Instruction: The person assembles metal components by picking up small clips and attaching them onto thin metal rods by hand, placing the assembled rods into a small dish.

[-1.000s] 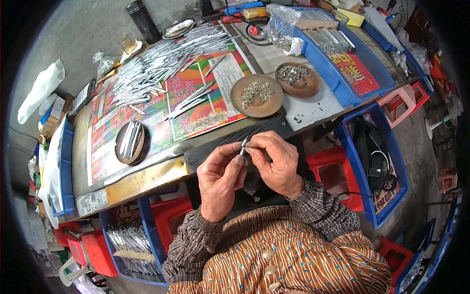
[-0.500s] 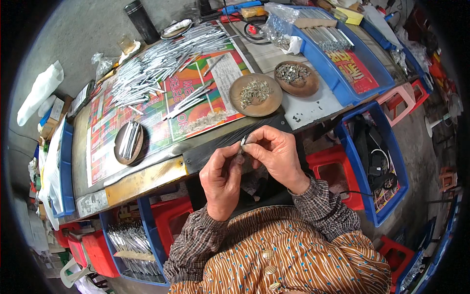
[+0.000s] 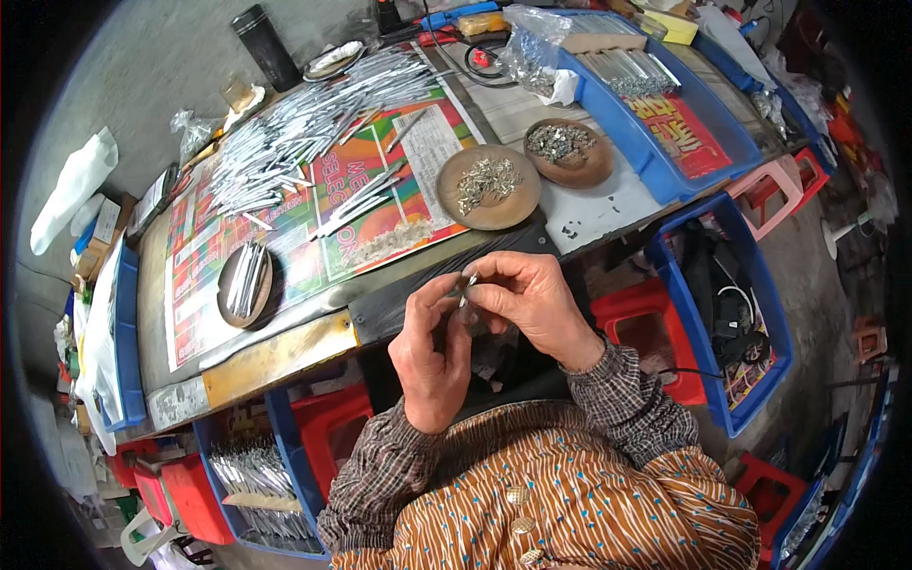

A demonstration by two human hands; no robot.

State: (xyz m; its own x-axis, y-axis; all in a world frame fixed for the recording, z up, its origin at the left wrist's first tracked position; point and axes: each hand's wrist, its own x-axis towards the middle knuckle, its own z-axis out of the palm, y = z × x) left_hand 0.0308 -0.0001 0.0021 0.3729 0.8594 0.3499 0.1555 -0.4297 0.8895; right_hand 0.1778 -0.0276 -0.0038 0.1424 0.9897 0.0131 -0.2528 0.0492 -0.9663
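Observation:
Just in front of the table edge, my left hand [image 3: 432, 351] and my right hand [image 3: 532, 302] meet, fingertips pinched together. Between them is a thin silvery rod [image 3: 465, 292], mostly covered by the fingers. Beyond my hands sits a round wooden dish [image 3: 521, 209] of small brass-coloured metal pieces [image 3: 488, 182]. A second wooden bowl [image 3: 596, 171], to its right, holds darker small metal bits [image 3: 560, 143]. At the left, a small oval bowl [image 3: 225, 293] carries several silvery rods [image 3: 248, 275]. A large heap of similar rods [image 3: 304, 123] covers the far part of the table.
A printed colourful sheet [image 3: 199, 313] lies on the table. Blue trays [image 3: 665, 185] stand at the far right. Below the table are a blue crate [image 3: 686, 328] with cables, red stools [image 3: 632, 309] and another blue crate [image 3: 282, 418] of rods. A black flask [image 3: 266, 47] stands against the wall.
Both hands stay together with the rod; the fingers have shifted slightly and the rod shows at a slightly different angle. The whole view has moved a little.

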